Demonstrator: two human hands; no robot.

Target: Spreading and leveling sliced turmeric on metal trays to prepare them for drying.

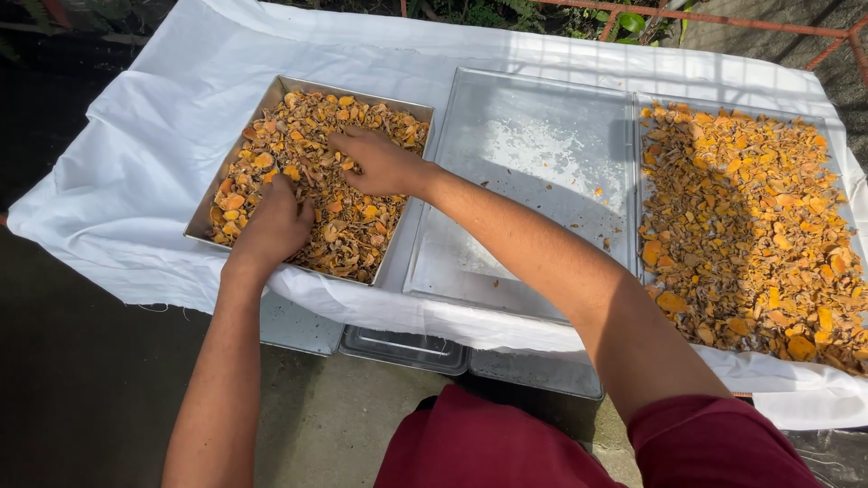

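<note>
While the metal tray (409,237) near the table's left edge is holding dried orange slices (362,217), the middle tray (533,154) is lying nearly bare. Both the left hand (271,226) and right hand (380,163) are pressing loosely spread fingers into the slices, gripping nothing.

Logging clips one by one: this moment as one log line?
left hand: in slices | right hand: in slices | left tray | middle tray: nearly bare
</note>
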